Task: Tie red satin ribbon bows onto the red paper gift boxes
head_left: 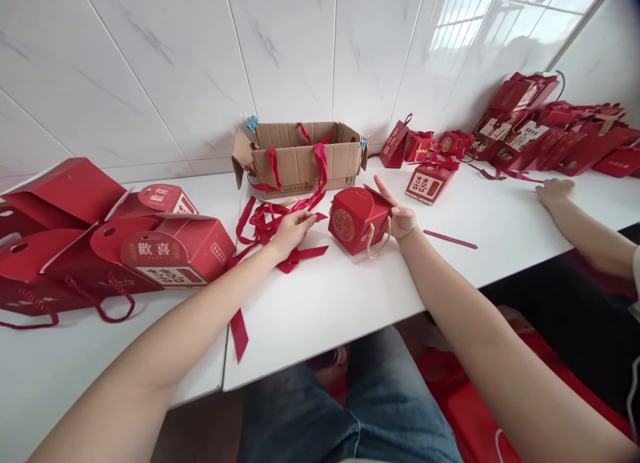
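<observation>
My left hand [294, 235] is closed in a pinch on a red ribbon [321, 217], whose pointed end sticks out past the fingertips. Around and behind that hand lies a loose tangle of red ribbons [264, 222] on the white table. Just right of it stands a small red gift box [356, 218] with a gold round emblem and a gold cord handle [371, 242]. Against the box's right side rests my right hand [403, 216], with the fingers stretched out and the index finger pointing up; the box partly hides the other fingers.
A cardboard carton [310, 166] with ribbons over its rim stands at the wall. Several larger red boxes [165, 250] fill the left; finished-looking boxes [520, 140] are piled at right. A red strip [451, 239] lies nearby. Another person's hand [556, 191] rests at the right.
</observation>
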{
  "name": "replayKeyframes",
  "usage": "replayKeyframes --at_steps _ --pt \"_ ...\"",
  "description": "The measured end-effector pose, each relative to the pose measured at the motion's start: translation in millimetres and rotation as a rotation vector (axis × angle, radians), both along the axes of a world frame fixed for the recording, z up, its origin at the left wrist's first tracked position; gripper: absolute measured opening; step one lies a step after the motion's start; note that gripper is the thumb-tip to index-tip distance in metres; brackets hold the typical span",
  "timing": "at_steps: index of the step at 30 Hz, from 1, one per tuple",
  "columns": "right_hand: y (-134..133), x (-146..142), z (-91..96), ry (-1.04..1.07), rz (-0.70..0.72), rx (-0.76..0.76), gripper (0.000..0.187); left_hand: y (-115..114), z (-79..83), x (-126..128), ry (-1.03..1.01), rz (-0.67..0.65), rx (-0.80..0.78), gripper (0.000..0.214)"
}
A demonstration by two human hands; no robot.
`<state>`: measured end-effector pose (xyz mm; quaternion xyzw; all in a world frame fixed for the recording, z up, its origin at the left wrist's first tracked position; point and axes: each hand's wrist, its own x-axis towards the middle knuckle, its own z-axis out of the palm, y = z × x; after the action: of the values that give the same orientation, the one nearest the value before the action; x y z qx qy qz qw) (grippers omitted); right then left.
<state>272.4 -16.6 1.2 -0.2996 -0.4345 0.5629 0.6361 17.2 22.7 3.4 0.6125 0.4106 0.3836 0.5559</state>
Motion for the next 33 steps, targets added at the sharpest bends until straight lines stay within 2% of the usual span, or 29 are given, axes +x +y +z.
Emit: replayKeyframes --at_steps 3,8,15,22,29,33 --pt "2.7 -2.7 3.9 -0.005 -0.008 0.019 0.073 0.4 4.8 -1.3 -0.071 -0.058 0.004 0.027" --pt "14.1 -5.6 1.2 -0.027 0.204 0.033 0.082 -8.1 20.3 0.2 -0.123 -0.109 0.024 0.029" --pt "20.4 -14.4 0.8 -0.092 0.44 0.06 0.083 -18.2 33.9 6.4 -0.065 -0.045 0.103 0.032" --pt "16.4 -26.8 5.3 -0.189 0.408 0.118 0.082 -19.7 48.9 3.1 0.017 0.024 0.146 0.032" --pt "14.7 -30.2 7.2 -0.224 0.377 0.101 0.083 -19.5 70.8 -3.1 0.106 -0.009 0.154 0.032" --pt "13.5 -31.5 9.5 -0.219 0.386 0.091 0.082 -24.0 81.7 -3.3 0.163 -0.07 0.107 0.029"
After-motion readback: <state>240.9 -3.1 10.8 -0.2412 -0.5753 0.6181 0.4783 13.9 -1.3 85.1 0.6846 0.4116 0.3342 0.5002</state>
